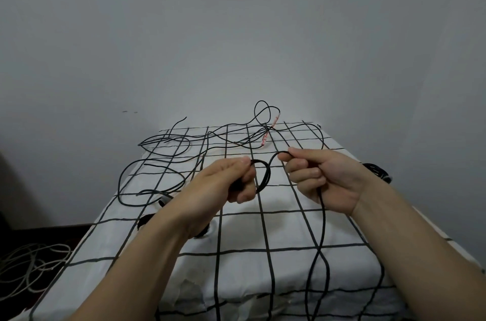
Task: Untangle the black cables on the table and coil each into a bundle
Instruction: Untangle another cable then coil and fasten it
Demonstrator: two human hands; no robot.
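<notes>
1. two hands meet mid-frame above the surface (236, 231).
2. left hand (223, 184) fingers (247, 189) clench a small coil of black cable (266, 176).
3. right hand (328, 184) fingers (302, 170) grip the same cable, which trails toward the bottom right.
4. other black cables (168, 163) sprawl tangled at centre left.

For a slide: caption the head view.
Left hand holds a small coil of thin black cable while right hand pinches its strand over white grid-patterned cloth.
</notes>
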